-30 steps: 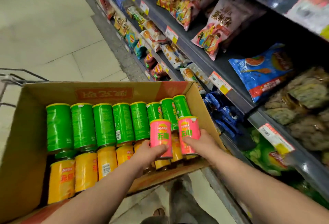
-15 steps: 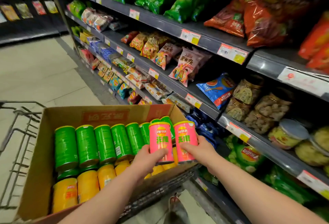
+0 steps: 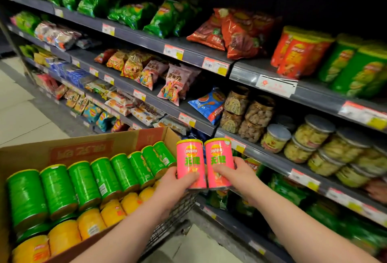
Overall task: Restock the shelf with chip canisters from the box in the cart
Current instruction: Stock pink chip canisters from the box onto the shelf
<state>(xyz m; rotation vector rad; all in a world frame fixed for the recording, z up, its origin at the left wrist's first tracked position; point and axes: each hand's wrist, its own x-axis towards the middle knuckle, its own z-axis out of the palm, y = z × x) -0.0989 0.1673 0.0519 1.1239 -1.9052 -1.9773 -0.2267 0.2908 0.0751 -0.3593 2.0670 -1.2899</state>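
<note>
So, both hands are loaded. The left hand (image 3: pixel 173 187) has fingers and thumb curled round the lower half of the left can (image 3: pixel 189 158), and the right hand (image 3: pixel 236 174) grips the right can (image 3: pixel 219 156) the same way. Both cans are pink and upright, side by side and touching or as good as. They're held in the air just off the right corner of the box (image 3: pixel 83 149), in front of the shelving. The box sits in the cart (image 3: pixel 178 212), of which only a bit of wire mesh shows. Inside it is a row of green cans (image 3: pixel 83 181) lying on their sides, with yellow cans (image 3: pixel 90 223) nearer the camera.

The bit the next move hangs on, I reckon: the shelf (image 3: pixel 314 93) that carries canisters is up and to the right of the hands, and the shelf cans (image 3: pixel 297 53) there stand upright, red ones then green. The pink pair have their long axis vertical too, so no turning is needed, just a lift up and right. The right hand is nearer that shelf, so I'd guess its can goes in first.

What I can't make out is any pink cans up there, or a free gap for these two. That shelf runs off the right edge and its back is dark. The fingers behind both cans are hidden, and the price tags are too blurry to read.
</note>
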